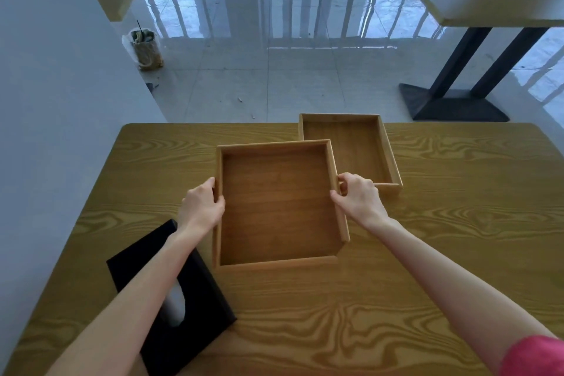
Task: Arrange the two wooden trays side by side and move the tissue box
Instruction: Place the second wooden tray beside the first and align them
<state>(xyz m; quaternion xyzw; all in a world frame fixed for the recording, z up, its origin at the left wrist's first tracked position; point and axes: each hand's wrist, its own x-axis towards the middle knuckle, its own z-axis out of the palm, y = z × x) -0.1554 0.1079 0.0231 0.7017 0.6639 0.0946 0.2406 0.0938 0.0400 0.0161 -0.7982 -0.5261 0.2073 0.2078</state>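
Both hands grip the near tray (276,207) mid-counter: left hand (203,206) on its left wall, right hand (358,197) on its right. It looks slightly lifted, overlapping the far tray (357,143) by the counter (457,238) far edge. Black tissue box (171,299) sits near the left edge.

Near wooden tray (276,207) overlapping far tray (357,149) — black tissue box (183,323) left

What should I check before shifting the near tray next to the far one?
1. Left hand on the near tray's left wall: ok.
2. Right hand on its right wall: ok.
3. Near tray clear of the far tray: not ok, it overlaps the far tray's corner.
4. Trays side by side: not ok.
5. Tissue box out of the path: ok, near left under the forearm.
6. Near tray lifted off the table: cannot tell.
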